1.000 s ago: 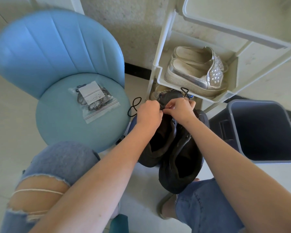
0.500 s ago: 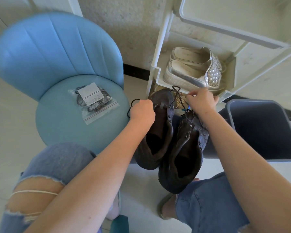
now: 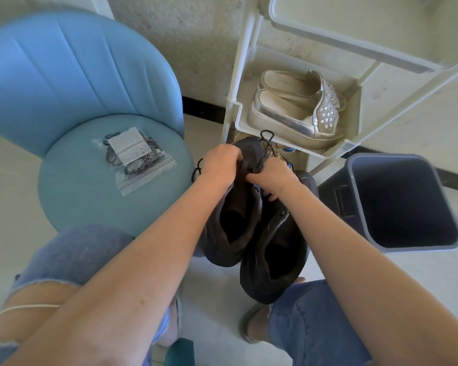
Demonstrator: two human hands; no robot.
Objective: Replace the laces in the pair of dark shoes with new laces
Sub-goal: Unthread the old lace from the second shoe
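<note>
Currently, item: shoes (image 3: 224, 249) between my knees; left hand (image 3: 220, 162), fingers curled over one shoe's front; right hand (image 3: 274, 179), fingers pinching its old lace (image 3: 265, 149); advised handling: brace the shoe, draw lace out eyelet by eyelet, new laces (image 3: 134, 157) bagged on the chair (image 3: 85, 207).

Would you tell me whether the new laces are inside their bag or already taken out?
Inside. The dark laces lie coiled in the clear zip bag, which lies flat on the blue chair seat.
</note>
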